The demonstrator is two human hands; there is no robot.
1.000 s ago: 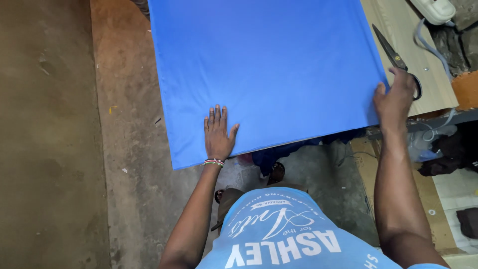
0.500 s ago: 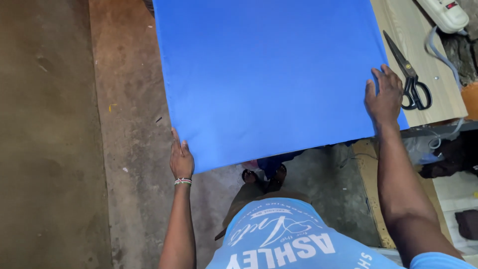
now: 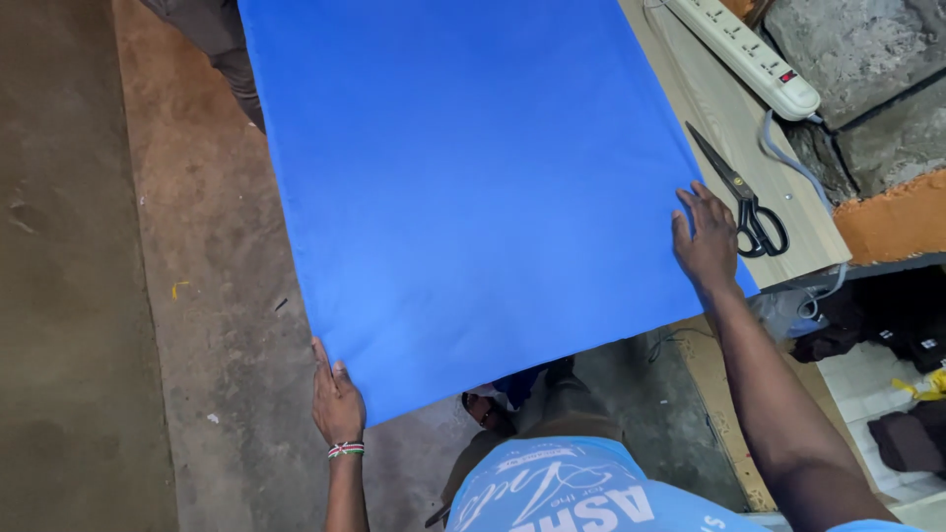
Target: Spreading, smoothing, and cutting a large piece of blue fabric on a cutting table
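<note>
A large sheet of blue fabric [image 3: 473,177] lies spread flat over a wooden table [image 3: 719,118] and fills most of the view. My left hand [image 3: 335,399] grips the fabric's near left corner, fingers under the edge. At the near right corner, my right hand [image 3: 705,241] presses flat on the cloth with its fingers spread. Black-handled scissors [image 3: 744,202] lie on the bare wood just right of my right hand.
A white power strip [image 3: 749,54] lies at the table's far right edge, with a grey cable [image 3: 788,163] running down beside it. Rough stone and brick [image 3: 867,99] stand on the right. Bare concrete floor [image 3: 118,296] stretches on the left. Another person's legs [image 3: 222,39] show at the top left.
My left hand has slid from the top of the fabric down to its near left corner and taken hold of the edge. The right hand has stayed on the right corner.
</note>
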